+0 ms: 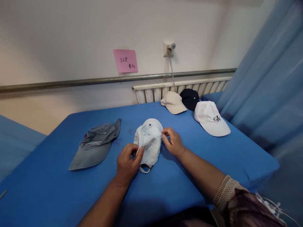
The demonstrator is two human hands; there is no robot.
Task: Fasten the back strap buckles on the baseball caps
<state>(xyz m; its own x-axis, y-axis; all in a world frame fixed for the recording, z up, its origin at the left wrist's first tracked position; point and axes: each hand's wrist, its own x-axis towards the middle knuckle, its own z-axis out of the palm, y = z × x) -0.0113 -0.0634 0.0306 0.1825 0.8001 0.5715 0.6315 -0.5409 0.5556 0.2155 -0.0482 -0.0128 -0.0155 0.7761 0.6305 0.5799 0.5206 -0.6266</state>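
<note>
A pale, whitish baseball cap (150,143) lies in the middle of the blue-covered table (94,195), brim pointing away from me and back strap toward me. Its crown looks flattened and creased. My left hand (129,160) pinches the left side of the crown between thumb and fingers. At the right edge, near where the brim meets the crown, my right hand (172,140) is closed with its fingertips on the cap. Left of these sits a grey baseball cap (96,143), its brim toward the near left.
At the back right are a beige cap (174,102), a dark navy cap (189,98) and a white cap (210,118) with black letters. A radiator (151,93), metal rail (94,82) and plugged socket (168,50) line the wall. Blue curtains (267,72) hang at the right.
</note>
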